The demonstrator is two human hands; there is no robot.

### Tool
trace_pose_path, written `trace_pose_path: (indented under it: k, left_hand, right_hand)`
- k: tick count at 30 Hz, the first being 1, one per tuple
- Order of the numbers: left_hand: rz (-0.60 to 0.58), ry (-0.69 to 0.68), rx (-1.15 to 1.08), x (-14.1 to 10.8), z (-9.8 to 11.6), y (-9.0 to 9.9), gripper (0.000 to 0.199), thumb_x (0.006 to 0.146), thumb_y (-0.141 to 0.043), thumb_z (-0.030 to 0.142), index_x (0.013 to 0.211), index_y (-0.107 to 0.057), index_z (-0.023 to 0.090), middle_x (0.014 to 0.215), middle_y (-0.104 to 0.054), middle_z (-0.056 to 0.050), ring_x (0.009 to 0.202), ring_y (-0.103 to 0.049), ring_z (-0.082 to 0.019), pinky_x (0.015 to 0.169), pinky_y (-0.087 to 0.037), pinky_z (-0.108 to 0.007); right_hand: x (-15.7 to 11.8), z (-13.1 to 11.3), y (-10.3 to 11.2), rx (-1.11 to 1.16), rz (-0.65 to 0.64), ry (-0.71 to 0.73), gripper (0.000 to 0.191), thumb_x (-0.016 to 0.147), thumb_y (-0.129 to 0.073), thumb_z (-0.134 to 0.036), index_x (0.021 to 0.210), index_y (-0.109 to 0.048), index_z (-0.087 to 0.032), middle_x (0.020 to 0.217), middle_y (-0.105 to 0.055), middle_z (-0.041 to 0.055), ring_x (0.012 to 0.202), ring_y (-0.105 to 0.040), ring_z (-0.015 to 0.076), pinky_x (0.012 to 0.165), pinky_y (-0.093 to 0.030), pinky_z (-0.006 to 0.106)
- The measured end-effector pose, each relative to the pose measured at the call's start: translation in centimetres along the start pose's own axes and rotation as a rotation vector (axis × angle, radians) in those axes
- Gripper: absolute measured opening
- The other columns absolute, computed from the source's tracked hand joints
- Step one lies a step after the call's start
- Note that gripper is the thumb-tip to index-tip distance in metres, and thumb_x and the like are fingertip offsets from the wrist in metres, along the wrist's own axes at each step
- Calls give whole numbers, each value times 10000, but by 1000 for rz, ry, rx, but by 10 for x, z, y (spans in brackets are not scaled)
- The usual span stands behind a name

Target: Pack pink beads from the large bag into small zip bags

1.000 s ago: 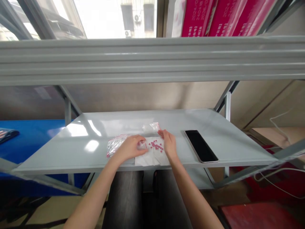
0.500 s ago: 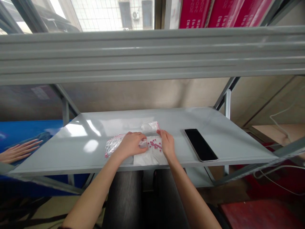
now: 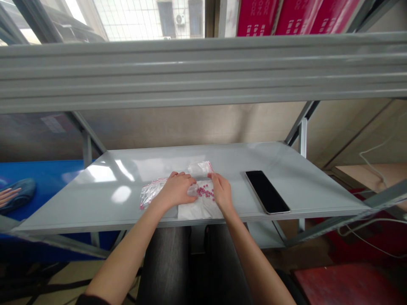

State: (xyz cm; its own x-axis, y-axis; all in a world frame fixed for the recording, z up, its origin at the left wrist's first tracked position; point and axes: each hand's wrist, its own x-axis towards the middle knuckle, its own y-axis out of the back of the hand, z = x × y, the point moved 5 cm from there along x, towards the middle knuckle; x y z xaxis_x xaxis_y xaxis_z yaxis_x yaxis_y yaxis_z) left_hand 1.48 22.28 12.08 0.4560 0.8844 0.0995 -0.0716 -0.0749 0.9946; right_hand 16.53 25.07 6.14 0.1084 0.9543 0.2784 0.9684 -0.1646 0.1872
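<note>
My left hand (image 3: 178, 189) is closed, thumb and fingers pinching a small clear plastic bag (image 3: 192, 190) whose mouth faces the beads. Small dark pink beads (image 3: 205, 192) lie scattered on a white sheet (image 3: 199, 210) that looks like tissue or cloth. My right hand (image 3: 223, 190) rests at the right side of the beads with its fingers curled in; whatever sits between its fingertips is too small to make out. A stack of clear zip bags with red edges (image 3: 149, 195) lies partly under my left wrist. Another clear zip bag (image 3: 199, 167) lies flat behind my hands.
A black-screened phone or tablet (image 3: 266, 192) lies right of my hands on the grey shelf (image 3: 95, 199). A thick grey beam (image 3: 203, 72) crosses above. At far left, another person's hand (image 3: 8, 197) touches a rolled blue cloth (image 3: 23, 192) on a blue surface.
My left hand has shifted slightly over the bag and its fingers have moved a little. At far left, the other person's hand has drawn back leftward with the blue cloth, which is now bunched.
</note>
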Motion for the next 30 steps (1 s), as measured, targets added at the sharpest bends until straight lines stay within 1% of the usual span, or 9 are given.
trace_pose_path:
  k: [6,9,14,17,21,23,26,28,30]
  left_hand:
    - [-15,-21,62,1,4,6,284,752,-704,323,1021,-730,236,987,-731,-75,1010,-623,-315,916,-405,-443]
    - [-21,-34,99,1,9,11,238,750,-721,258,984,-731,220,979,-727,-93,1023,-604,-329,950,-381,-485]
    - [-8,-46,154,3,17,12,256,690,-780,134,932,-726,196,1011,-715,-111,1095,-561,-347,1076,-265,-580]
    - [15,-47,149,4,16,9,278,669,-808,134,925,-727,206,1016,-713,-94,1103,-557,-337,1127,-193,-611]
    - [67,-19,107,-6,8,11,309,740,-766,170,1038,-714,228,1053,-713,-79,1101,-576,-321,1137,-182,-647]
    - [136,-7,42,-18,4,15,340,786,-739,213,1122,-685,236,1104,-706,-70,1109,-590,-300,1143,-202,-640]
    - [413,-38,-273,-41,-1,24,370,828,-719,263,1189,-643,235,1177,-682,-65,1120,-607,-251,1145,-299,-549]
    - [581,-64,-530,-54,-4,24,372,831,-720,261,1193,-634,240,1184,-674,-70,1117,-612,-239,1083,-408,-483]
    - [626,-69,-682,-60,-5,16,379,822,-730,246,1188,-635,239,1174,-676,-85,1118,-614,-251,1018,-469,-455]
  right_hand:
    - [-1,-2,-1,-25,-1,11,473,928,-372,-432,929,-756,-155,940,-775,108,855,-679,250,781,-479,322]
    - [-1,-1,0,-34,-5,11,473,930,-375,-444,921,-756,-163,933,-773,100,840,-674,246,754,-477,314]
    - [-2,-2,0,-41,-16,16,465,927,-378,-437,853,-750,-169,852,-764,92,768,-660,232,715,-464,304]
    - [-1,-3,1,-35,-15,26,457,924,-381,-428,861,-746,-161,852,-764,100,774,-664,241,725,-463,314]
    - [-2,-6,3,-7,8,47,443,918,-393,-428,883,-739,-153,907,-770,119,824,-681,259,753,-473,329]
    - [-4,-8,5,13,40,67,427,923,-395,-416,900,-730,-152,937,-768,121,880,-683,260,790,-474,328]
    - [-7,-11,9,39,97,92,393,927,-401,-390,926,-714,-152,968,-759,120,926,-675,253,833,-466,327]
    - [-8,-10,11,51,110,97,367,922,-413,-373,910,-711,-158,953,-757,112,909,-671,247,831,-463,329]
    - [-7,-10,11,59,106,97,345,913,-429,-363,881,-711,-167,925,-756,102,880,-668,244,817,-464,332]
